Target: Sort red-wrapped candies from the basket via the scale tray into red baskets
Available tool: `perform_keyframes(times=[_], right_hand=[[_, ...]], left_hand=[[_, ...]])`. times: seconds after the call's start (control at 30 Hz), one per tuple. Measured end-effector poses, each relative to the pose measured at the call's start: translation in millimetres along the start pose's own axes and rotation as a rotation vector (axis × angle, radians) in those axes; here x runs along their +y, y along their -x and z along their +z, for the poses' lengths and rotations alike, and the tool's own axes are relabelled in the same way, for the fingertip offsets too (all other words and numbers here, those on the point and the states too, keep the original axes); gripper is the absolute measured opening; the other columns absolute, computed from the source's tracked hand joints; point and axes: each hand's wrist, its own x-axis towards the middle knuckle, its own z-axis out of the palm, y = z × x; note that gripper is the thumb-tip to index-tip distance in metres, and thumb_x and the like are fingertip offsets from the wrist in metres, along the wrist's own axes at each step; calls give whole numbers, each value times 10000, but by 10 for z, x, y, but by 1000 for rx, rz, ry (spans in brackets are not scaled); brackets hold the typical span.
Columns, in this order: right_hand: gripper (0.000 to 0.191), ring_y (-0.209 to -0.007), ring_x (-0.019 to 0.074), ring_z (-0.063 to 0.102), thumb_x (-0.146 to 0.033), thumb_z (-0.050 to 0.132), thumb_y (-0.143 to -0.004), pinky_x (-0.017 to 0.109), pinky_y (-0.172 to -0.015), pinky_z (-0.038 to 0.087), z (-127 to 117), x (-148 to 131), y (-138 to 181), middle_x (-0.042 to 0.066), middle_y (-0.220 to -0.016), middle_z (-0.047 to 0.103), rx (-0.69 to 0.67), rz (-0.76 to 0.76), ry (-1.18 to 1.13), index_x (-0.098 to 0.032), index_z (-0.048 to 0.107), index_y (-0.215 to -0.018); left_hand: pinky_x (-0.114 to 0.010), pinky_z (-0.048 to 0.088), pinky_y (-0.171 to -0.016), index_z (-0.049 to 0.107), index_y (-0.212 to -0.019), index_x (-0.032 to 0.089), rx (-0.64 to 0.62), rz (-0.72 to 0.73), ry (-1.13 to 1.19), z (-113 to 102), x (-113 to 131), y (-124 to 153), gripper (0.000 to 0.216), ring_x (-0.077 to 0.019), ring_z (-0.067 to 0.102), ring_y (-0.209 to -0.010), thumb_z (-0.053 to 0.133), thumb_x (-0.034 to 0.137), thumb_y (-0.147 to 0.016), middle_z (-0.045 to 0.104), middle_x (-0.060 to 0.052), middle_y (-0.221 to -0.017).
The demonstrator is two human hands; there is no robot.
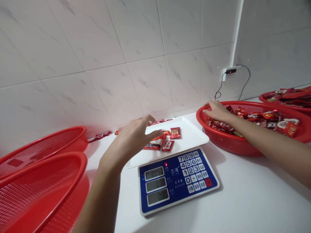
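Note:
My left hand [136, 136] hovers over the white weighing tray [191, 139], thumb and fingers apart, with no packet visible in its grip. Beneath it lie several red snack packets, among them a small packet [175, 133] and another small packet [167, 145]. A larger red packet [155, 143] is partly hidden by the thumb. The tray belongs to a blue digital scale [177, 181] with lit displays. My right hand [216, 110] is at the left rim of a red plastic basket [228, 145] filled with red packets. Its fingers look spread; their undersides are hidden.
Two red baskets [80, 158] stand at the left. Another red basket [267, 97] with long packets is at the far right. Loose packets [99, 136] lie along the tiled wall. A black cable [220, 89] hangs from a wall socket [230, 71] behind the filled basket.

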Motion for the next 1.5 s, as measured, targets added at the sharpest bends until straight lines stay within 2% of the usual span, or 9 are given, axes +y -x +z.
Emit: perform_keyframes(times=[0.2, 0.47, 0.6, 0.7, 0.83, 0.97, 1.1, 1.23, 1.5], right_hand=[[405, -1221, 361, 495, -207, 406, -949, 444, -1026, 360, -36, -63, 42, 246, -1290, 520, 122, -116, 175, -54, 564, -1289], [384, -1172, 343, 545, -238, 405, -949, 425, -941, 432, -9, -85, 55, 236, -1258, 544, 76, -83, 216, -74, 585, -1246], [382, -1165, 321, 553, -254, 401, -957, 402, -923, 442, -27, -104, 65, 213, -1265, 547, 73, -76, 199, -97, 577, -1256], [380, -1167, 302, 552, -264, 392, -963, 381, -909, 448, -26, -121, 73, 194, -1281, 541, 63, -83, 189, -116, 567, -1266], [372, -1152, 323, 564, -242, 406, -946, 392, -873, 461, -9, -112, 81, 208, -1277, 537, 9, -74, 201, -93, 569, -1245], [367, -1146, 325, 572, -223, 406, -940, 388, -859, 465, 10, -97, 75, 209, -1251, 553, -35, -85, 205, -84, 572, -1236], [367, -1151, 330, 570, -209, 410, -936, 385, -848, 465, 31, -92, 62, 223, -1242, 561, -83, -97, 205, -81, 575, -1237], [372, -1135, 317, 578, -223, 431, -929, 369, -824, 471, 34, -89, 63, 210, -1262, 564, -140, -109, 210, -100, 578, -1248], [375, -1126, 316, 585, -197, 417, -924, 368, -822, 473, 10, -81, 67, 206, -1268, 575, -161, -110, 184, -100, 590, -1242]], left_hand=[[-389, 481, -835, 571, -1191, 254, -181, -65, -17, 26, -125, -59, 564, -284, 591, -1091, 521, 668, -812, 645, -83, -1225], [-439, 477, -890, 546, -1249, 253, -172, -86, -49, 101, -162, -90, 627, -324, 566, -1161, 514, 691, -803, 614, -99, -1298], [-441, 460, -958, 420, -1402, 268, -158, -49, -1, 134, -64, -120, 741, -343, 509, -1255, 511, 698, -805, 491, -125, -1438], [-459, 420, -1027, 318, -1477, 316, -265, 20, -15, 194, 47, -205, 778, -346, 439, -1332, 495, 692, -820, 385, -98, -1532], [-600, 327, -1068, 217, -1539, 268, -401, -10, -139, 420, 83, -327, 926, -440, 302, -1405, 533, 699, -784, 204, -184, -1605], [-717, 224, -1062, 118, -1545, 387, -369, 40, -63, 671, 46, -339, 903, -474, 124, -1454, 434, 781, -796, 74, -119, -1641], [-662, 296, -1055, 303, -1498, 401, -260, 147, 0, 791, 105, -368, 776, -433, 270, -1416, 415, 769, -823, 272, -101, -1596], [-574, 386, -1001, 540, -1360, 353, -175, 188, -20, 850, 194, -424, 541, -359, 489, -1212, 391, 620, -914, 546, -103, -1344], [-391, 488, -824, 686, -1145, 263, -119, 153, -3, 811, 250, -411, 444, -229, 610, -841, 465, 566, -907, 581, -106, -1060]])
